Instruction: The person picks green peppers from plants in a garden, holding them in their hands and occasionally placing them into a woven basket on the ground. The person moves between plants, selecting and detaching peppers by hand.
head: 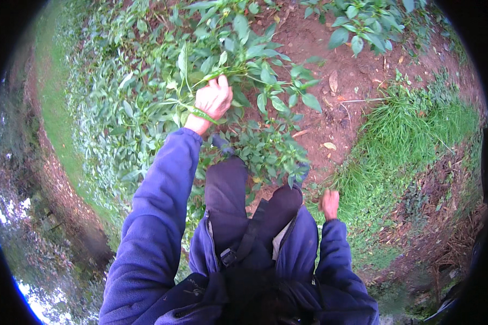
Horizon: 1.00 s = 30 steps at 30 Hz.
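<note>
My left hand (214,98) reaches into a leafy pepper plant (244,61), its thumb and fingers pinched on a green branch. A slender green pepper (212,75) shows right at the fingertips. Across my wrist lies a second long green pepper (203,113), among leaves. The palm side of this hand is hidden. Low on the right, my right hand (329,203) hangs beside my knee, over grass. Its fingers look curled and blurred, so whether it holds anything cannot be told.
Low pepper foliage (268,150) surrounds my legs (227,187). Bare brown soil (329,126) with dry leaves runs to the right, bordered by a grass clump (398,126). Another pepper plant (362,28) grows at the top right. A grass strip (57,97) curves along the left.
</note>
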Available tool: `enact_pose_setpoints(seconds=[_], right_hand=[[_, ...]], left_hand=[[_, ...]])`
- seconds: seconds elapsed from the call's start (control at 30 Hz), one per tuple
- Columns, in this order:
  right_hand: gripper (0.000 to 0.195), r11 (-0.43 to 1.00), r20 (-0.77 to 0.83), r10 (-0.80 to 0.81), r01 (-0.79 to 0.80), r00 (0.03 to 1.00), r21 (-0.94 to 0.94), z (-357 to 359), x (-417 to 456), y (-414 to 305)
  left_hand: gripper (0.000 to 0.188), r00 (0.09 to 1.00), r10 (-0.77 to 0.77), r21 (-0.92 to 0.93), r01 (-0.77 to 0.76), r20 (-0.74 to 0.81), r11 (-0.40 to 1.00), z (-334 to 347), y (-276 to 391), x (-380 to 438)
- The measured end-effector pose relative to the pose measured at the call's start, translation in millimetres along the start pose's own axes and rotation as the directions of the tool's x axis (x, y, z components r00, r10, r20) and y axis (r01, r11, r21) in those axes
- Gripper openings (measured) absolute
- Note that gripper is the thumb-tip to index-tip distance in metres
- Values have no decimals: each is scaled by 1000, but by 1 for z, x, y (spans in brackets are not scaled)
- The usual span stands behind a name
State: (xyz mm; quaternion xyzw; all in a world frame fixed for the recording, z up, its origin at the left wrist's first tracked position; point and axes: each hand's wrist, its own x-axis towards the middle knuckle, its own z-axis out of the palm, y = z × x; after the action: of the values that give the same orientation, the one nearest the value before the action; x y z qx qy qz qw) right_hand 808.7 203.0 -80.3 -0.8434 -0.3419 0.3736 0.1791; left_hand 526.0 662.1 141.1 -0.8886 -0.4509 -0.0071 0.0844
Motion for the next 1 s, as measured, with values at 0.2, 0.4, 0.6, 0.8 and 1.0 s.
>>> enact_pose_setpoints(seconds=[0.2,0.4,0.6,0.8,1.0], right_hand=[[23,789,193,-128,-18,973,614,-62,49,-265],[34,800,-157,-409,436,899,411,-56,65,-435],[40,578,241,-761,798,602,-168,-52,79,-494],[43,480,463,-739,865,489,-148,-51,72,-507],[37,895,600,-445,321,664,308,-78,69,-461]], left_hand=[[41,995,28,-103,-38,-100,994,-3,-3,-27],[33,977,176,-110,-190,-121,976,1,8,-43],[39,905,290,-161,-351,-311,922,21,21,-52],[16,888,452,-209,-428,87,879,105,-10,-93],[13,848,518,110,-528,110,842,-2,42,-88]])
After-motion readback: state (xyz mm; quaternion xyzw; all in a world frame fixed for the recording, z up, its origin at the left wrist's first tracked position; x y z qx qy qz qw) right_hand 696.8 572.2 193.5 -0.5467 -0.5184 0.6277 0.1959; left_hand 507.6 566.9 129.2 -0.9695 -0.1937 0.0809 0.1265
